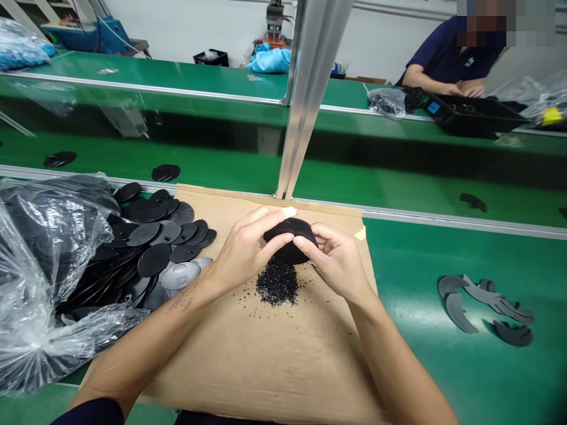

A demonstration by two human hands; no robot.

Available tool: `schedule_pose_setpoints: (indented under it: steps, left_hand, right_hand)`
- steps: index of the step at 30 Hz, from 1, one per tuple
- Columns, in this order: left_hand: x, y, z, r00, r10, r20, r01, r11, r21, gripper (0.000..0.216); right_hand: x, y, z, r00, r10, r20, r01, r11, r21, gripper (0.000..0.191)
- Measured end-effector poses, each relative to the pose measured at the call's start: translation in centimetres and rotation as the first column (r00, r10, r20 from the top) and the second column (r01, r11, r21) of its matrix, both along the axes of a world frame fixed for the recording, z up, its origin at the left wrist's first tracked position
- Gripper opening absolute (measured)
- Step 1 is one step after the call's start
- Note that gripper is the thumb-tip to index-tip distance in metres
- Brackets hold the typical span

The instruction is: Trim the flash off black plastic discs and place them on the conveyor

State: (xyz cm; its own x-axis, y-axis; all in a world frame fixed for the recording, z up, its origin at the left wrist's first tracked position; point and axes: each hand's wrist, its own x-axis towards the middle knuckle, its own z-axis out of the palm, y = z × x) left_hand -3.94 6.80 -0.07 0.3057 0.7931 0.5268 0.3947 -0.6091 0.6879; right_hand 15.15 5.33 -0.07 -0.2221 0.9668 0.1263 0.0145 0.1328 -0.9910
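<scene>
Over the middle of the cardboard sheet (pixel 266 354) I hold one black disc (pixel 290 239) between both hands, just above the board. My left hand (pixel 248 248) pinches its left edge, thumb underneath and fingers curled over the top rim. My right hand (pixel 336 260) grips the right edge the same way, thumb pressing on the disc's face. Directly beneath the disc lies a small pile of black crumbs (pixel 277 284) on the cardboard, with loose specks scattered around it. To my left a heap of black discs (pixel 150 242) spills from a clear plastic bag (pixel 39 283) onto the board's corner; one lighter grey one lies among them. To my right, well apart on the green bench (pixel 443 366), lie several curved black offcuts (pixel 482 307). An aluminium post (pixel 305 100) rises just behind the cardboard. Across the far bench a co-worker (pixel 447 59) in a dark shirt has both hands by a black tray (pixel 478 112).
</scene>
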Motion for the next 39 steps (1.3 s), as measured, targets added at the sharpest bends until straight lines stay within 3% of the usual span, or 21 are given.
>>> schedule_pose_setpoints:
  steps: [6, 10, 13, 20, 26, 32, 39]
  left_hand:
    - [-0.1, 0.1, 0.2, 0.988, -0.012, 0.155, 0.018, 0.999, -0.038, 0.035]
    - [-0.2, -0.2, 0.6, 0.967, -0.125, 0.223, 0.109, 0.991, 0.084, 0.024]
    - [-0.3, -0.3, 0.8, 0.964, -0.172, 0.201, 0.133, 0.972, 0.196, 0.028]
    - [-0.7, 0.2, 0.4, 0.963, -0.238, 0.128, 0.187, 0.930, 0.318, 0.031]
    - [-0.8, 0.3, 0.1, 0.967, -0.218, 0.131, 0.145, 0.897, 0.418, 0.025]
    - [-0.7, 0.4, 0.1, 0.971, -0.228, 0.074, 0.179, 0.895, 0.408, 0.025]
    - [-0.1, -0.1, -0.3, 0.988, -0.130, 0.087, 0.075, 0.882, 0.465, 0.024]
  right_hand:
    - [0.1, -0.4, 0.9, 0.991, -0.090, 0.099, 0.061, 0.964, 0.261, 0.011]
    - [0.4, -0.1, 0.7, 0.981, -0.138, 0.137, 0.047, 0.851, 0.523, 0.010]
    - [0.6, 0.2, 0.3, 0.986, -0.100, 0.135, -0.006, 0.783, 0.622, 0.021]
    - [0.6, 0.3, 0.0, 0.984, -0.062, 0.169, -0.070, 0.737, 0.672, 0.028]
    - [0.8, 0.3, 0.2, 0.976, -0.040, 0.214, -0.111, 0.757, 0.644, 0.030]
    - [1.2, 0.5, 0.2, 0.968, -0.021, 0.249, -0.146, 0.762, 0.631, 0.026]
    - [1.4, 0.6, 0.5, 0.962, -0.010, 0.272, -0.163, 0.778, 0.606, 0.030]
